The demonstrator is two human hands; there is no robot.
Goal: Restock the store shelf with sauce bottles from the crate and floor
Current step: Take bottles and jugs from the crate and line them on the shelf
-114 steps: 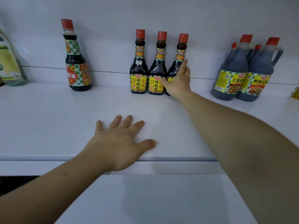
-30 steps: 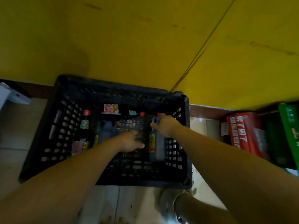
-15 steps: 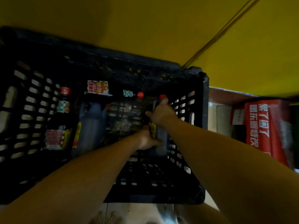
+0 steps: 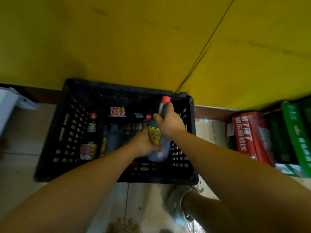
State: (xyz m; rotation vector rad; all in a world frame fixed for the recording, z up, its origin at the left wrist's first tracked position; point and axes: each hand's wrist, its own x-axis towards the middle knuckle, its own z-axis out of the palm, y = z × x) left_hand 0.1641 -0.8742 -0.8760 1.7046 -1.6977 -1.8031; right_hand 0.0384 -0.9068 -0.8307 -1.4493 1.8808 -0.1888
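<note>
A black slatted crate (image 4: 50,148) stands on the floor against a yellow wall. Over its right half I hold a large dark sauce bottle (image 4: 162,148) with a red cap and a yellow label. My right hand (image 4: 170,122) grips its neck and handle; my left hand (image 4: 144,144) holds its lower body on the left side. Inside the crate lie a second large dark jug (image 4: 111,140), a slim red-capped bottle (image 4: 91,130) at the left, and another small bottle (image 4: 143,116) at the back.
A red carton (image 4: 247,135) and green cartons (image 4: 296,132) stand to the right of the crate. A white object (image 4: 10,105) sits at far left. My shoe (image 4: 176,204) is on the tiled floor just in front of the crate.
Since the shelf view I have turned down to the crate. Both hands took hold of the large bottle, and it has risen from the crate floor, cap tilted toward the far rim.
</note>
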